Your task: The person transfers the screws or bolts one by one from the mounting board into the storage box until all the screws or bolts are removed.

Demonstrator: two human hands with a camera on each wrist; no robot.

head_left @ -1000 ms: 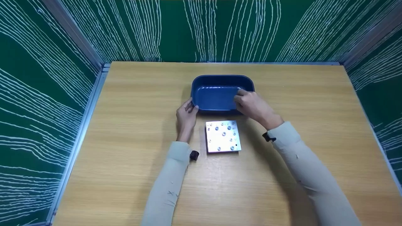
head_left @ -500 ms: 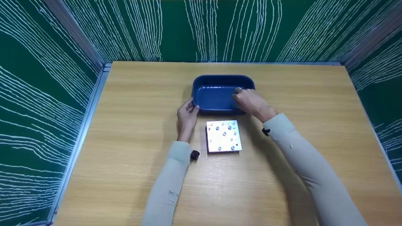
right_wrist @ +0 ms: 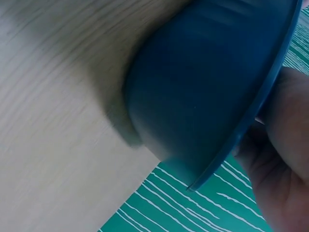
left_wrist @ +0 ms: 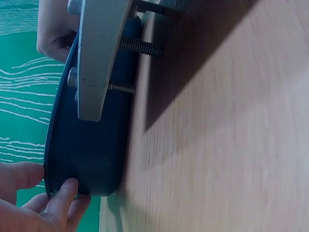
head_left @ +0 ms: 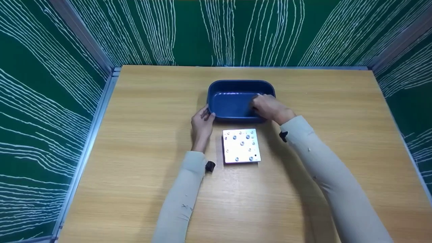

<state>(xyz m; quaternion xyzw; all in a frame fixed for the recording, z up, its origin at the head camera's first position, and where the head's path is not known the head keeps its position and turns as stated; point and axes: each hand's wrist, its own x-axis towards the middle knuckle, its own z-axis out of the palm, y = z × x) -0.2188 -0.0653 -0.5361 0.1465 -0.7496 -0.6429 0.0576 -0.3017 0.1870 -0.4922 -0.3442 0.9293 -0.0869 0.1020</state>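
Note:
A blue rectangular basin [head_left: 229,106] stands near the back of the table. My left hand [head_left: 201,126] holds its front left corner, the thumb and fingers spread round it; in the left wrist view the fingertips [left_wrist: 70,186] press the outer wall. My right hand [head_left: 270,107] reaches over the right side into the basin, fingers bent downward. Its fingertips are hidden, and I cannot tell whether they hold anything. In front of the basin lies a square metal plate [head_left: 241,146] with several bolts. The left wrist view shows threaded bolt shanks [left_wrist: 140,46] sticking out below it.
The wooden table [head_left: 135,189] runs up to green panels [head_left: 189,33] with white wavy lines at the back and sides. Metal frame rails [head_left: 84,135] edge the table. A small black device [head_left: 210,166] sits at the left cuff.
My right hand has shifted slightly left and lower into the basin, its forearm swinging inward. My left hand stays at the corner, and the metal plate has not moved.

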